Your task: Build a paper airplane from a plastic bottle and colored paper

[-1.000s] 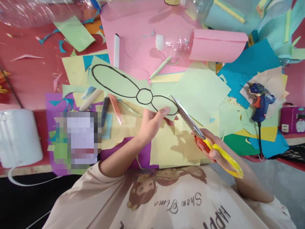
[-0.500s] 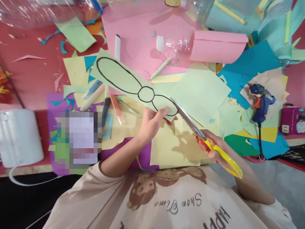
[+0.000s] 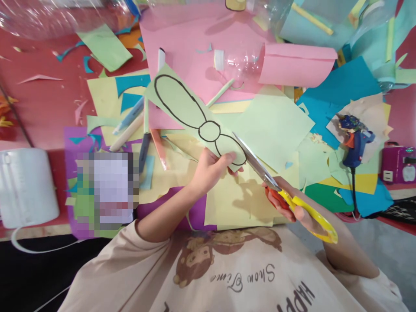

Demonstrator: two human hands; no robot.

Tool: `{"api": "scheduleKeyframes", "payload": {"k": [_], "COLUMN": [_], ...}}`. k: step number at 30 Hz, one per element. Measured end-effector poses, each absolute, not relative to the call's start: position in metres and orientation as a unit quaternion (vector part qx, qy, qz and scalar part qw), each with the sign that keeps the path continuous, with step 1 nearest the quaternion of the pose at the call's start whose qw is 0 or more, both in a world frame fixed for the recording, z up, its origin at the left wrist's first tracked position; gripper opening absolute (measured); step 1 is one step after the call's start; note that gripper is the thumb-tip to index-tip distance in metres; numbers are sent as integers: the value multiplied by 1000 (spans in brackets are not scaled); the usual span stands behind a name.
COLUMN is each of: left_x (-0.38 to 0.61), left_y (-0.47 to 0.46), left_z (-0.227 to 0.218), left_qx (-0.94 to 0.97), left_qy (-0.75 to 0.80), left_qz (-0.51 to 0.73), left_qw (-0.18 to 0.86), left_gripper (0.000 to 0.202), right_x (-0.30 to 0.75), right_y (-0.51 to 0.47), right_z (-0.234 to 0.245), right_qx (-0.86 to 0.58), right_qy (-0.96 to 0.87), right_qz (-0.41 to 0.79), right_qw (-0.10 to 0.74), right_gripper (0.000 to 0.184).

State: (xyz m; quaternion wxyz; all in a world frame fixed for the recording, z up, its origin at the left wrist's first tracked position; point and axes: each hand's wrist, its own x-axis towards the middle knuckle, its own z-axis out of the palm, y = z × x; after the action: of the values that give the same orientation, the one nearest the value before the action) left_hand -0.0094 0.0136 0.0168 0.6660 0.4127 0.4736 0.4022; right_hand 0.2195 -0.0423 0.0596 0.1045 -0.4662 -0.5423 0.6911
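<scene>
My left hand (image 3: 212, 170) pinches the lower right end of a light green paper strip (image 3: 191, 123), thumb on top and fingers beneath. Black marker lines on the strip form two long ovals joined by a small circle. My right hand (image 3: 286, 201) grips scissors (image 3: 264, 173) with yellow and red handles. The scissors' blades look closed or nearly so, and their tips lie along the strip's right edge, beside the smaller oval. Whether the blades touch the paper I cannot tell. Under both hands lie pale yellow sheets (image 3: 224, 203).
A glue gun (image 3: 355, 143) rests on scrap paper at the right. Beyond the strip lies a clear plastic bottle (image 3: 240, 60) partly wrapped in pink paper (image 3: 297, 65). Several markers (image 3: 144, 154) lie left of my left hand, with a white container (image 3: 29, 188) further left.
The paper strip has turned clockwise, its far end swinging right, and shifted slightly right with my left hand. The scissors' yellow handle has moved slightly outward, right and down.
</scene>
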Motion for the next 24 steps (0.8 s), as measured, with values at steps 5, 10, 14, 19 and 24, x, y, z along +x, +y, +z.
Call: {"api": "scheduleKeyframes", "payload": {"k": [5, 10, 14, 19, 24], "left_x": [-8, -9, -10, -11, -14], "left_y": [15, 16, 15, 14, 13], "left_z": [20, 19, 15, 11, 8], "left_qx": [410, 411, 413, 410, 422], "left_qy": [467, 457, 466, 454, 455], "left_qz": [403, 412, 403, 405, 393], "left_qw": [672, 673, 671, 679, 678], "left_gripper": [21, 19, 21, 20, 27], "right_x": [215, 216, 217, 215, 216], "right_y": [-44, -49, -50, -49, -49], "right_z": [59, 49, 46, 52, 53], "right_qx": [-471, -481, -485, -501, -516], "right_qy": [-486, -438, -423, -419, -420], "right_qz": [726, 742, 750, 743, 734], "right_qw": [126, 158, 151, 149, 140], "right_gripper": [75, 86, 89, 90, 94]}}
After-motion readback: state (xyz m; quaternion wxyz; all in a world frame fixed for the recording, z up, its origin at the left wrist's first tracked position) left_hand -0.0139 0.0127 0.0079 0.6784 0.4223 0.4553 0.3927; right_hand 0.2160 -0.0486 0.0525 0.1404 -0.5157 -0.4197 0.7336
